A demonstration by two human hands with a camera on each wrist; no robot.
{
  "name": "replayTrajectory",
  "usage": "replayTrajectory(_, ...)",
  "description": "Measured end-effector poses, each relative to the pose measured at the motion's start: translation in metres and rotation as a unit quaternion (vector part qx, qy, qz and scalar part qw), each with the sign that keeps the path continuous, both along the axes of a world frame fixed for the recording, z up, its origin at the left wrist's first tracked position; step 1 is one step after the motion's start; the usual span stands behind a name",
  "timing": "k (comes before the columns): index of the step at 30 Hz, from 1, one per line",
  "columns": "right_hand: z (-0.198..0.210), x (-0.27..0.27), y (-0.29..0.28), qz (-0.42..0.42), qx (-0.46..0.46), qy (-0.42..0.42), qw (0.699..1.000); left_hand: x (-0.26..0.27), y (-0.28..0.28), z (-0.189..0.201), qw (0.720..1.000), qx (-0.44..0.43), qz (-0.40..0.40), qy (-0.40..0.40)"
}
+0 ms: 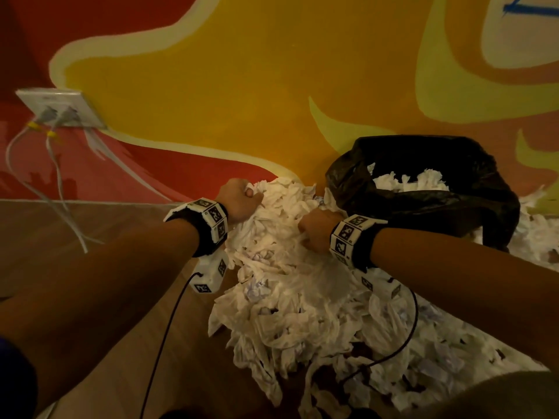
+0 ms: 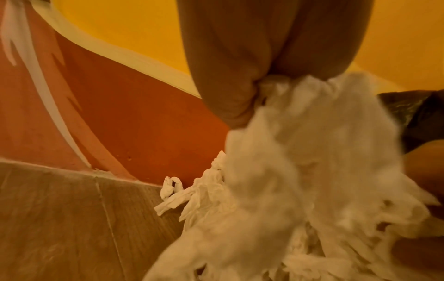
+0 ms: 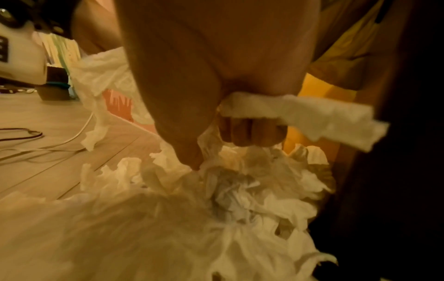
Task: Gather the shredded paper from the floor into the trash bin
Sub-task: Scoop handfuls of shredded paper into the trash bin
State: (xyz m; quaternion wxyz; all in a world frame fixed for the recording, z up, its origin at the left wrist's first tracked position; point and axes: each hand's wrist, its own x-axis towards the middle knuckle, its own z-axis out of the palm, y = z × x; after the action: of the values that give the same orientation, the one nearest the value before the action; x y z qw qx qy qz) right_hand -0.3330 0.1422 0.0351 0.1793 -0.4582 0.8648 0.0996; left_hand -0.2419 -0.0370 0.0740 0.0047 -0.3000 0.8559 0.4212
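Note:
A big heap of white shredded paper (image 1: 290, 285) lies on the wooden floor in front of a trash bin (image 1: 472, 204) lined with a black bag; some paper sits inside it. My left hand (image 1: 242, 201) grips a bunch of the paper at the heap's far left, fingers curled round it (image 2: 245, 106). My right hand (image 1: 314, 234) is closed on another bunch just left of the bin, with a strip (image 3: 312, 116) sticking out of the fist (image 3: 252, 131). The lifted clump (image 2: 300, 171) hangs between both hands above the floor.
A painted red, yellow and orange wall (image 1: 242, 71) stands right behind the heap and bin. A wall socket (image 1: 60, 108) with white cables (image 1: 57, 189) is at the left. Black wrist cables (image 1: 169, 328) trail over the floor. More shreds (image 1: 538, 237) lie right of the bin.

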Motion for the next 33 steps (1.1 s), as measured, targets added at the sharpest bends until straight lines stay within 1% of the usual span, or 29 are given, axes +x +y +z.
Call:
replayTrajectory(2,0.008,-0.001,0.000,-0.011,0.001,-0.022,1.000,0.001,-0.002,-0.001,1.000,-0.023,0.000,-0.007)
replayTrajectory(4,0.018,0.000,0.002,-0.012,-0.026,-0.028,0.999,0.001,-0.001,0.000,0.999,-0.042,-0.005,-0.017)
replayTrajectory(6,0.030,0.003,0.006,-0.007,-0.077,-0.027,0.997,-0.001,0.000,0.003,0.998,-0.060,-0.002,-0.024)
replayTrajectory(8,0.040,0.004,0.011,-0.023,-0.143,-0.034,0.989,-0.003,0.001,0.006,0.998,-0.062,-0.008,-0.029)
replayTrajectory(10,0.050,0.005,0.013,-0.041,-0.200,-0.066,0.977,-0.005,0.003,0.009,0.998,-0.058,-0.017,-0.025)
replayTrajectory(13,0.059,0.007,0.014,-0.051,-0.252,-0.092,0.962,-0.006,0.009,0.015,0.999,-0.032,-0.028,-0.002)
replayTrajectory(15,0.063,0.009,0.013,-0.067,-0.301,-0.122,0.943,-0.007,0.013,0.018,1.000,-0.006,-0.031,0.001)
replayTrajectory(18,0.067,0.012,0.010,-0.134,-0.349,-0.208,0.904,-0.008,0.017,0.023,0.999,0.016,-0.040,-0.004)
replayTrajectory(21,0.065,0.016,0.006,-0.218,-0.355,-0.300,0.858,-0.010,0.023,0.026,0.998,0.017,-0.055,-0.009)
replayTrajectory(22,0.063,0.016,0.004,-0.241,-0.346,-0.323,0.847,-0.010,0.024,0.026,0.998,0.016,-0.059,-0.009)
replayTrajectory(23,0.061,0.015,0.003,-0.251,-0.336,-0.334,0.844,-0.011,0.026,0.028,0.998,0.016,-0.062,-0.010)
replayTrajectory(26,0.063,0.015,0.003,-0.220,-0.308,-0.334,0.864,-0.012,0.030,0.032,0.997,0.018,-0.075,-0.009)
replayTrajectory(27,0.064,0.015,0.004,-0.206,-0.288,-0.316,0.880,-0.013,0.031,0.033,0.997,0.022,-0.077,-0.008)
replayTrajectory(29,0.067,0.015,0.010,-0.164,-0.243,-0.217,0.931,-0.014,0.032,0.037,0.996,0.025,-0.084,-0.006)
replayTrajectory(30,0.069,0.015,0.013,-0.142,-0.235,-0.182,0.944,-0.014,0.032,0.039,0.996,0.023,-0.091,-0.008)
replayTrajectory(31,0.070,0.014,0.016,-0.132,-0.245,-0.173,0.945,-0.015,0.033,0.042,0.995,0.019,-0.101,-0.013)
replayTrajectory(33,0.075,0.014,0.022,-0.136,-0.280,-0.201,0.929,-0.016,0.034,0.047,0.993,0.005,-0.120,-0.024)
